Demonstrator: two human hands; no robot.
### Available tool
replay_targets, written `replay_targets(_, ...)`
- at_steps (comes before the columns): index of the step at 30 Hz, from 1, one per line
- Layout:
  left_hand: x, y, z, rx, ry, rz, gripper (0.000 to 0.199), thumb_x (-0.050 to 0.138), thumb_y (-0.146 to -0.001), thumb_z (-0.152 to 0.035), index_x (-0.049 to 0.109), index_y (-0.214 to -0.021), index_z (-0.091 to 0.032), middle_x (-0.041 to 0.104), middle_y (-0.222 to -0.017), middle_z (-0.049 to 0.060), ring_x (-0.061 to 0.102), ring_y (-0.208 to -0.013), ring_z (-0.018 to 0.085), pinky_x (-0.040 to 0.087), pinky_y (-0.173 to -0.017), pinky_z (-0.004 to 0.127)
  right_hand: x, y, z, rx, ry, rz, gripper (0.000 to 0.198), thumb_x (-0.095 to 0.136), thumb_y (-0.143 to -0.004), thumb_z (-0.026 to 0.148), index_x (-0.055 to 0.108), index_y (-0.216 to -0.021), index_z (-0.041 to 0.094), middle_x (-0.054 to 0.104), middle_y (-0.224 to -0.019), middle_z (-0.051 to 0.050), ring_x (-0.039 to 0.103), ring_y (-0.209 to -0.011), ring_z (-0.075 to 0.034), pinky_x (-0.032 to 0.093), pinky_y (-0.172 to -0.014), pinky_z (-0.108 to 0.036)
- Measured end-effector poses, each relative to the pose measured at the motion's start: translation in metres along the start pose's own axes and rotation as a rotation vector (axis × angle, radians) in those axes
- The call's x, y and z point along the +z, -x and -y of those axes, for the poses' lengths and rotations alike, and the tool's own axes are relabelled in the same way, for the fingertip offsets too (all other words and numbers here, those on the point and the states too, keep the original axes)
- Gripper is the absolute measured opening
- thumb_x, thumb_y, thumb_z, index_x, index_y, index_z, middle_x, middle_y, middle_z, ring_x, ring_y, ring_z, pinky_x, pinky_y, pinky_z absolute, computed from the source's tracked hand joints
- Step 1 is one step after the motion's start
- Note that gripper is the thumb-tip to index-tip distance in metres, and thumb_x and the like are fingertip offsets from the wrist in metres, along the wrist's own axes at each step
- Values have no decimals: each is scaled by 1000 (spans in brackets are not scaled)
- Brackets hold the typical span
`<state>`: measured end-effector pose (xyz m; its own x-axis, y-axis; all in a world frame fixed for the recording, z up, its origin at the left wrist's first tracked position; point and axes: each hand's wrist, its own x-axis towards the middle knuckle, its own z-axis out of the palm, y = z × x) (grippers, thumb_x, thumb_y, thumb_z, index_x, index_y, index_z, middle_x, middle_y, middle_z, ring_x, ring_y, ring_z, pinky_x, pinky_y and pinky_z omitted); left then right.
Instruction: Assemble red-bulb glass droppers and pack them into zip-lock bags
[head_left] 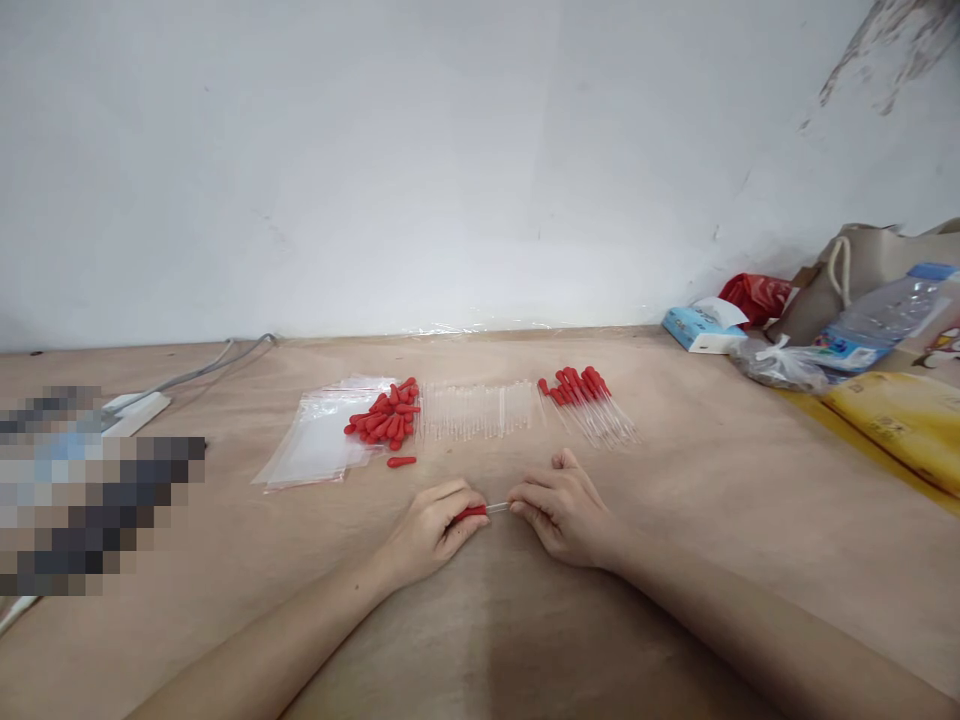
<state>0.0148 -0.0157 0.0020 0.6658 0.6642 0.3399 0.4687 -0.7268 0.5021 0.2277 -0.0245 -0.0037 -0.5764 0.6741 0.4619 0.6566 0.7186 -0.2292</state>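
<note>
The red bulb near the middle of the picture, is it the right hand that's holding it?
No, the left hand holds the red bulb, while the right hand grips the clear tube.

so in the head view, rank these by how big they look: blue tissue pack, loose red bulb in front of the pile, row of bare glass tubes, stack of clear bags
1. stack of clear bags
2. row of bare glass tubes
3. blue tissue pack
4. loose red bulb
</note>
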Motion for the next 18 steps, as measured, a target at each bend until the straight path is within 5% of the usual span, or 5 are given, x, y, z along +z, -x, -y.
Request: replay_targets(18, 2, -1, 9, 170, -89, -55, 14, 45, -86, -18, 57, -94, -17, 58, -83, 5, 53, -76, 15, 44, -69, 26, -7, -4, 14, 153, -119, 126, 24, 38, -86, 21, 60, -75, 18, 63, -69, 0, 48, -58, -9, 23, -67, -28)
